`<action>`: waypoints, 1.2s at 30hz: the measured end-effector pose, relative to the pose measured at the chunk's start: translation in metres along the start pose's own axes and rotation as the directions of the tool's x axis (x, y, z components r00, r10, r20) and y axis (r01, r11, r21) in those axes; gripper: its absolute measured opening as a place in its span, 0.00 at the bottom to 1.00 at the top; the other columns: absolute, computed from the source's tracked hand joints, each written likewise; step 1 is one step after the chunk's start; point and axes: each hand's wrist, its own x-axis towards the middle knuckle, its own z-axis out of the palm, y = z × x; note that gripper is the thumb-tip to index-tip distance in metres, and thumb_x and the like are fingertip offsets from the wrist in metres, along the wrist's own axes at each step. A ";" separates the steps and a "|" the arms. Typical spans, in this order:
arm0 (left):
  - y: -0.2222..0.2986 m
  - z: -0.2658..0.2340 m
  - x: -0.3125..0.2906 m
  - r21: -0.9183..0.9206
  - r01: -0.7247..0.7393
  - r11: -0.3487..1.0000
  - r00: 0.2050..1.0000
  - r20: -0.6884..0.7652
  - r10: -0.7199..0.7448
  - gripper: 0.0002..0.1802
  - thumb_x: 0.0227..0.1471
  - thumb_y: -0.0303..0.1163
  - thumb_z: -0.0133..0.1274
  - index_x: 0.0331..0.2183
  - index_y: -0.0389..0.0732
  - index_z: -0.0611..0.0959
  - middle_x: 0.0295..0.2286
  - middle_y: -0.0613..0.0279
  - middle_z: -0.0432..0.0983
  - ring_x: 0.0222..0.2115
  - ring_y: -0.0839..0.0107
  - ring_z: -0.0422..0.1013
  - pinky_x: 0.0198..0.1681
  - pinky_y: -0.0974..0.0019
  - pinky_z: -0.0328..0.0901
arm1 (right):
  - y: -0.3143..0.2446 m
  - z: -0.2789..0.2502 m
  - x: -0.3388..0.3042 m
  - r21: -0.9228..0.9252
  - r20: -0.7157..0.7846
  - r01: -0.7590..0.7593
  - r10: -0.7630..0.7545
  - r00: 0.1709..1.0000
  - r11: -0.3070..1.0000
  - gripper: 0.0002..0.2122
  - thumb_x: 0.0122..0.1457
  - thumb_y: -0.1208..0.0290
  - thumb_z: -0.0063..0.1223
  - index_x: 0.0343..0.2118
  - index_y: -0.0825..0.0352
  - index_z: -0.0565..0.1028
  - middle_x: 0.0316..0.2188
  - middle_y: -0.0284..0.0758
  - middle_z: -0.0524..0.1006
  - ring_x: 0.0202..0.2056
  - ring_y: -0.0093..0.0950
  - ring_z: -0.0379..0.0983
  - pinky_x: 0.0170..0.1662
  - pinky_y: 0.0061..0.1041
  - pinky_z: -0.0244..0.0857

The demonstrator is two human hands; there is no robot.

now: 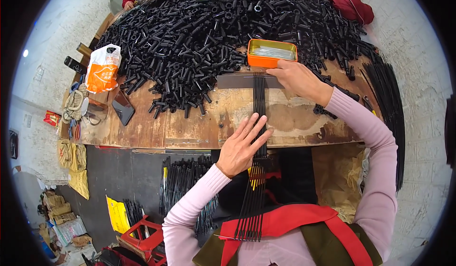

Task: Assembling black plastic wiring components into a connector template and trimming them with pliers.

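A bundle of thin black rods [259,100] runs from the table over its front edge to my lap, lying side by side and fanning out slightly at the near end. My left hand [242,145] lies on them near the table edge, fingers outstretched. The far ends rest across a flat grey metal bar [230,81]. Beside these ends my right hand [301,81] has its fingers closed, just below an orange tin [263,63] of thin silvery wires [273,52]. Whatever its fingertips pinch is too small to make out. A thin wire crosses the near ends.
A large heap of short black tubular parts [190,43] covers the far table. At left are an orange-white bag [103,69] and a phone [123,107]. Long black rods [387,109] hang at right; a red stool [145,237] stands below. Another person's hand [128,5] shows far left.
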 end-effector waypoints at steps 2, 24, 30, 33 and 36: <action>0.000 -0.001 0.000 0.005 -0.001 1.000 1.000 0.004 0.001 0.40 0.39 0.17 0.47 0.58 0.45 0.71 0.62 0.52 0.56 0.64 0.52 0.51 0.66 0.50 0.49 | -0.001 0.001 0.000 -0.011 -0.017 -0.010 0.010 1.000 1.000 0.16 0.52 0.81 0.50 0.45 0.69 0.77 0.28 0.41 0.72 0.33 0.40 0.72 0.38 0.38 0.69; 0.002 -0.002 0.001 0.001 0.033 0.999 0.999 -0.005 -0.033 0.40 0.40 0.17 0.48 0.58 0.46 0.70 0.63 0.52 0.56 0.64 0.52 0.51 0.65 0.50 0.50 | -0.005 0.001 0.006 0.005 0.009 0.018 -0.018 1.000 1.000 0.14 0.52 0.81 0.51 0.43 0.72 0.76 0.30 0.42 0.72 0.35 0.41 0.73 0.40 0.37 0.68; 0.000 -0.003 0.001 0.058 0.005 0.998 1.000 0.010 -0.006 0.40 0.37 0.20 0.52 0.57 0.43 0.69 0.62 0.50 0.55 0.65 0.52 0.49 0.67 0.52 0.48 | -0.004 0.004 0.007 0.019 -0.011 0.033 -0.033 0.999 0.999 0.14 0.52 0.81 0.51 0.44 0.72 0.76 0.30 0.41 0.72 0.36 0.41 0.73 0.40 0.37 0.68; 0.000 -0.002 0.001 0.055 0.005 0.998 1.000 0.007 -0.005 0.40 0.37 0.20 0.52 0.57 0.43 0.70 0.62 0.50 0.55 0.65 0.52 0.49 0.67 0.52 0.47 | -0.005 0.004 0.009 0.009 -0.037 0.038 -0.038 0.999 0.999 0.13 0.54 0.81 0.48 0.42 0.71 0.77 0.29 0.42 0.73 0.35 0.41 0.74 0.39 0.38 0.69; 0.000 -0.002 0.000 0.052 0.006 0.999 1.000 0.004 -0.006 0.39 0.37 0.20 0.52 0.57 0.43 0.70 0.62 0.50 0.55 0.65 0.52 0.49 0.67 0.52 0.47 | -0.004 0.006 0.012 0.015 -0.003 0.049 -0.049 0.999 0.999 0.14 0.52 0.81 0.51 0.44 0.71 0.76 0.31 0.41 0.73 0.36 0.40 0.73 0.41 0.37 0.68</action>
